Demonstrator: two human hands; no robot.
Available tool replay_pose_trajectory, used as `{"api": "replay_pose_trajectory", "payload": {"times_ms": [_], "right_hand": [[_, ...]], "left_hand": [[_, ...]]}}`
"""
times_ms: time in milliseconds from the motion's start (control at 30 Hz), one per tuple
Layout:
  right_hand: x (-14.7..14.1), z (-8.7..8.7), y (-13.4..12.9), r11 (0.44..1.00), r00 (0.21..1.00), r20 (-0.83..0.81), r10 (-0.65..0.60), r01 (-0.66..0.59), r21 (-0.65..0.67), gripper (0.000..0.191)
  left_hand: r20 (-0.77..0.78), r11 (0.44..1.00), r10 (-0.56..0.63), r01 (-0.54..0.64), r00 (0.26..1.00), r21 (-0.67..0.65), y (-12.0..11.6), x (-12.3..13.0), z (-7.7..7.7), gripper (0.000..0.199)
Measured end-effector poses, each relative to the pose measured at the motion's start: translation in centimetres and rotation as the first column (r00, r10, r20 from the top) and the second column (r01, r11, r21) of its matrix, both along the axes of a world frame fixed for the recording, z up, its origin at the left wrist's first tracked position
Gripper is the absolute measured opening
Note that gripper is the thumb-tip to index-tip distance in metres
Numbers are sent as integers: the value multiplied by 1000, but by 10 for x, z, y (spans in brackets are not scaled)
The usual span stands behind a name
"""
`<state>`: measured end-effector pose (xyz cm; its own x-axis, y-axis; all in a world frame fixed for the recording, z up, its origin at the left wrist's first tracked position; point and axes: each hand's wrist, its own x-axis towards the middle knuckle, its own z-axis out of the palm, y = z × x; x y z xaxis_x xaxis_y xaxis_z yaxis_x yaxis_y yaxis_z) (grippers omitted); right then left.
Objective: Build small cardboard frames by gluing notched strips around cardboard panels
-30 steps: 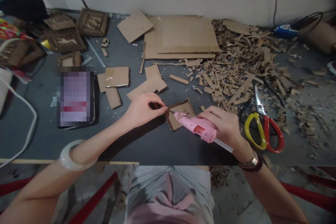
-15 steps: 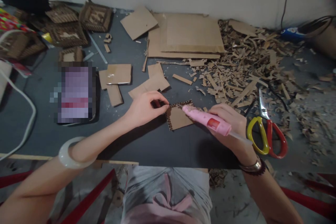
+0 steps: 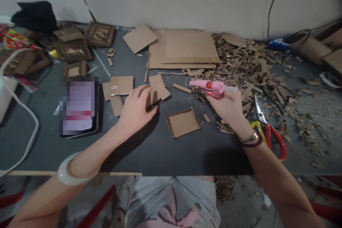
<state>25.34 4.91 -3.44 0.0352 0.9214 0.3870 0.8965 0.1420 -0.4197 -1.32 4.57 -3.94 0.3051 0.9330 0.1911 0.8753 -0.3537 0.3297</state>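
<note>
My right hand (image 3: 227, 105) grips a pink hot glue gun (image 3: 210, 86) with a clear glue stick (image 3: 231, 88) jutting from its back; the nozzle points left, raised over the table. Between my hands lies a small cardboard rectangle (image 3: 184, 123) edged with ruffled corrugated strips, flat and touched by neither hand. My left hand (image 3: 137, 108) is open, fingers apart, over the left side, with nothing seen in it. Close by its fingertips are loose cardboard pieces (image 3: 160, 87); whether it touches them I cannot tell. A taped cardboard piece (image 3: 121, 84) lies just behind that hand.
Scissors (image 3: 269, 135) with red and yellow handles lie beside my right wrist. Cardboard scraps (image 3: 248, 64) are heaped at the right. Flat cardboard sheets (image 3: 189, 46) lie at the back. A phone (image 3: 80, 108), a white cable (image 3: 33, 114) and finished-looking cardboard frames (image 3: 100, 35) occupy the left.
My left hand has left the small cardboard rectangle and moved left, its fingers opening. My right hand has lifted the glue gun away from the rectangle, up and to the right.
</note>
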Motion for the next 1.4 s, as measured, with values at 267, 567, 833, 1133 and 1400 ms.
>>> {"api": "replay_pose_trajectory", "payload": {"times_ms": [267,567,833,1133,1400], "right_hand": [[-3,-8,0,1000,989,-148,-21,21,-3,27],[-9,3,-9,988,941,-327,-82,32,-154,24],[-14,7,-14,980,888,-456,-55,-39,-194,28],[-8,3,-15,994,912,-407,52,-88,-71,17],[7,26,-36,863,865,16,502,-502,56,16]], "left_hand": [[114,978,-188,175,976,117,1,0,0,35],[38,901,-387,370,921,225,5,4,-4,26],[30,946,-222,208,975,247,11,-1,-6,28],[74,957,35,-54,997,285,10,-9,-4,26],[372,966,-190,241,909,-96,-5,10,5,20]]}}
